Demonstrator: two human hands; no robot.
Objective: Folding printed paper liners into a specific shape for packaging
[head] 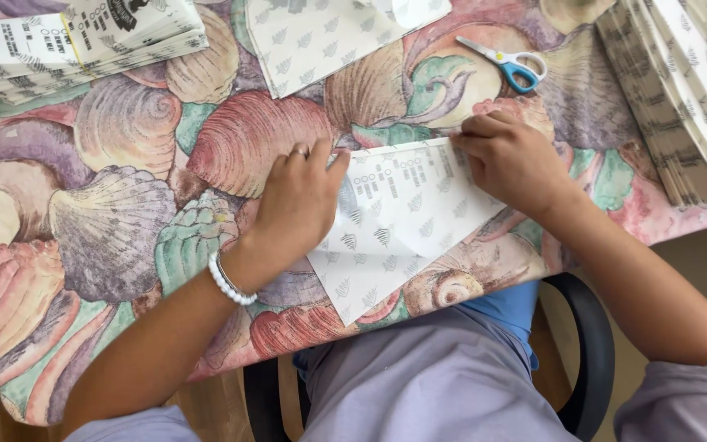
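Head view: bench (pixel 124 245) covered in shell-print cloth. Left hand (pixel 300 200) flat, released, pressing printed paper sheet (pixel 394 229) near the edge; right hand (pixel 513 160) pinching its far corner. Scissors (pixel 511 63) far right; paper stacks (pixel 681 98) alongside.

left hand (pixel 300 200): thin ring on one finger; white beaded bracelet (pixel 229 282) round the wrist; forearm bare | right hand (pixel 513 160): no ring or band seen; forearm bare | sleeves: pale lilac-grey, short, at both near corners | lap: same pale lilac-grey cloth; blue cloth at its right
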